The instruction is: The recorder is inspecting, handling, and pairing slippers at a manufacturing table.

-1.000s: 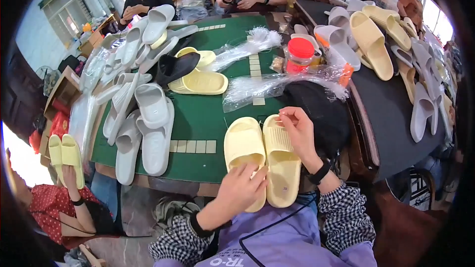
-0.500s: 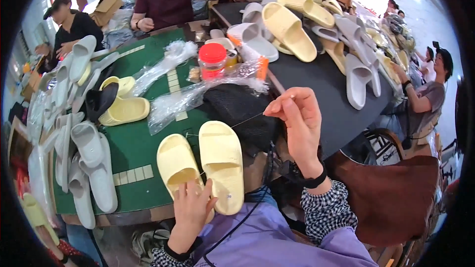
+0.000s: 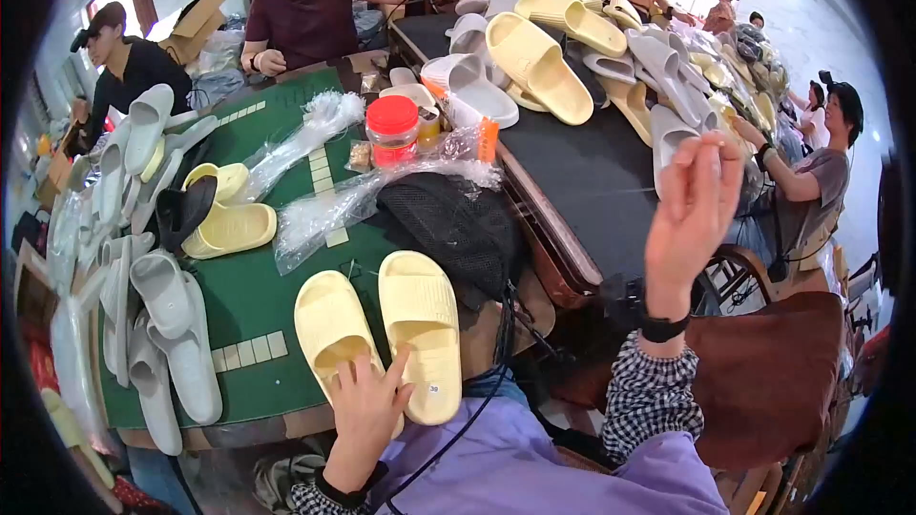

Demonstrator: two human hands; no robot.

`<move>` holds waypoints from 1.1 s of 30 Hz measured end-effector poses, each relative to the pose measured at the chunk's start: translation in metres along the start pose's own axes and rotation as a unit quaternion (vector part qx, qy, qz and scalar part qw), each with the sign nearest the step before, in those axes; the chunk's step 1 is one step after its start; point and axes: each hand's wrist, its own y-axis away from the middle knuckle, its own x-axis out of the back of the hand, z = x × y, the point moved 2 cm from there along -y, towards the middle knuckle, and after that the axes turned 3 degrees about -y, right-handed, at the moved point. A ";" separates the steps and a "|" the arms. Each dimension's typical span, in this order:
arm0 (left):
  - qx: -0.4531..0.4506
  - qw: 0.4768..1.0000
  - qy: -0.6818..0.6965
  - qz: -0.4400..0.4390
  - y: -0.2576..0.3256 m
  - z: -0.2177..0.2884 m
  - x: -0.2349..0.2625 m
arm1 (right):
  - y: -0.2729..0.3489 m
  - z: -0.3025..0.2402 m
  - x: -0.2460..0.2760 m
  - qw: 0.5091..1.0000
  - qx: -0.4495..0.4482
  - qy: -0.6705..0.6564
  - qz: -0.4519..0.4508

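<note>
Head view: left hand [image 3: 367, 410] flat, fingers spread, pressing heel ends of pale yellow slipper pair [image 3: 382, 329] at near edge of green table [image 3: 243, 300]. Right hand [image 3: 692, 219] raised well off to the right, fingertips pinched; anything held too thin to tell. Likely mid-stitch or mid-tagging; next move calls for returning right hand to pair.
</note>
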 end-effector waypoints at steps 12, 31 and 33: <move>0.066 0.996 0.059 0.028 -0.017 -0.011 -0.017 | -0.055 0.038 0.269 0.758 -0.051 0.648 0.057; 0.128 0.989 0.062 0.035 0.003 -0.042 -0.006 | -0.085 0.105 0.340 0.703 -0.185 0.687 -0.008; 0.129 0.989 0.058 0.039 0.004 -0.042 -0.006 | -0.073 0.099 0.317 0.730 -0.197 0.652 -0.050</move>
